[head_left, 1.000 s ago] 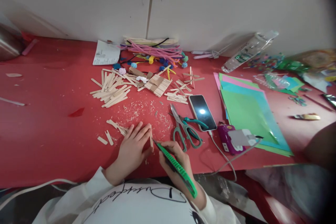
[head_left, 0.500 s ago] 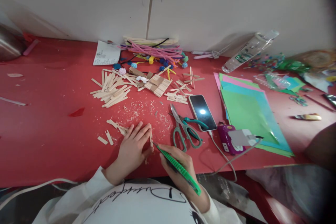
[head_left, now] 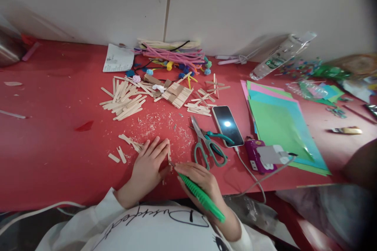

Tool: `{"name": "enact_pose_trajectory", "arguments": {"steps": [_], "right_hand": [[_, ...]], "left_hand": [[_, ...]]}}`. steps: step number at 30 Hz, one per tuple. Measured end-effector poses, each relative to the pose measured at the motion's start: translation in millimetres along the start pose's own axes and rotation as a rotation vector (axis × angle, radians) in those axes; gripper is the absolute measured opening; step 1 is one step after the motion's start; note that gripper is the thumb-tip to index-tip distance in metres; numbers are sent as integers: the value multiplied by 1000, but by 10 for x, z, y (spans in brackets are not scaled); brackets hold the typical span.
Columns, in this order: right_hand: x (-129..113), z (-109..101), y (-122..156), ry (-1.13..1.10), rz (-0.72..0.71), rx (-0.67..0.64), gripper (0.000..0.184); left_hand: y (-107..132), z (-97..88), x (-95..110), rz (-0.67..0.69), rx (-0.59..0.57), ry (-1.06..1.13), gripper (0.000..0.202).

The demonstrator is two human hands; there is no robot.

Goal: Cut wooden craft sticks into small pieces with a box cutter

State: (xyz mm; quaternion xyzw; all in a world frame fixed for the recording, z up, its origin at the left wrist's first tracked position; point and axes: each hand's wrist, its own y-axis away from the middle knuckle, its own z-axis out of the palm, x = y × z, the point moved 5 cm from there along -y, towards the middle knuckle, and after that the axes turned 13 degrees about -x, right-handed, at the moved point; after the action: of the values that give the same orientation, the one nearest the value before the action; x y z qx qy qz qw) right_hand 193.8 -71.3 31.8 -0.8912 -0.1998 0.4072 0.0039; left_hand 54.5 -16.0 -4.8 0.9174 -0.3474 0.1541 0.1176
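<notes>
My left hand [head_left: 149,168] lies on the red table [head_left: 53,153] with its fingers stretched out, pressing down a thin wooden stick [head_left: 169,155] at its right side. My right hand [head_left: 202,182] is closed around a green utility knife [head_left: 202,198], gripped like a pen. The knife's tip touches the stick near its lower end, just right of my left thumb. Pale wood shavings [head_left: 160,123] are scattered on the table above both hands.
A pile of wooden sticks [head_left: 123,100], pipe cleaners [head_left: 173,57] and a stick panel [head_left: 176,94] lie further back. Scissors [head_left: 206,145], a phone [head_left: 227,125] with cable, a purple device [head_left: 256,156], coloured paper sheets [head_left: 277,125] and a plastic bottle [head_left: 279,57] sit to the right.
My right hand has shifted slightly up and left along the stick, and the knife handle has swung lower. The left hand stays in place on the stick.
</notes>
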Motion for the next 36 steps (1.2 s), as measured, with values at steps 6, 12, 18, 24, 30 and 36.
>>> {"name": "enact_pose_trajectory", "arguments": {"steps": [6, 12, 18, 24, 30, 36], "right_hand": [[-47, 22, -33, 241, -153, -23, 28], [-102, 24, -92, 237, -108, 17, 30], [48, 0, -62, 176, 169, 264, 10], [-25, 66, 17, 179, 120, 278, 15], [-101, 40, 18, 174, 29, 169, 21], [-72, 67, 13, 174, 8, 174, 23]], "left_hand": [[-9, 2, -15, 16, -9, -27, 49], [-25, -15, -27, 25, -2, -41, 46], [-28, -17, -17, -20, -13, -18, 45], [-23, -27, -17, -29, -18, -19, 46], [-12, -27, -19, -26, -6, -29, 46], [-17, -35, -11, -25, -12, -41, 46]]}}
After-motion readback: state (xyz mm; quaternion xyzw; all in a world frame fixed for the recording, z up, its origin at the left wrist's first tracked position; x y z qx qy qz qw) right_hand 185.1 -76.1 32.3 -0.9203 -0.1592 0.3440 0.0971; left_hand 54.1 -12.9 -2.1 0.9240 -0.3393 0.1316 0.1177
